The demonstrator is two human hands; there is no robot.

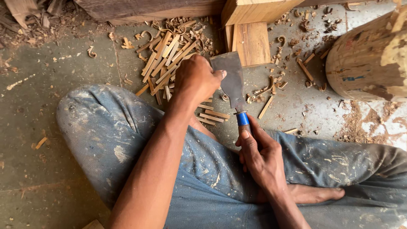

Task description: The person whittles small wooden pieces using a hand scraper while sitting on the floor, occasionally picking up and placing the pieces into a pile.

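Gripping blue-handled blade (232,80): right hand (260,154) on handle, left hand (196,78) on steel.

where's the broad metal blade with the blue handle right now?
Head view, centre: the broad metal blade with the blue handle slants between both hands, right hand gripping the handle, left hand at its upper edge, pile of split wooden sticks just left.

Dull grey metal blade (231,78), glossy blue plastic handle (242,119), pale rough wood splints (165,59).
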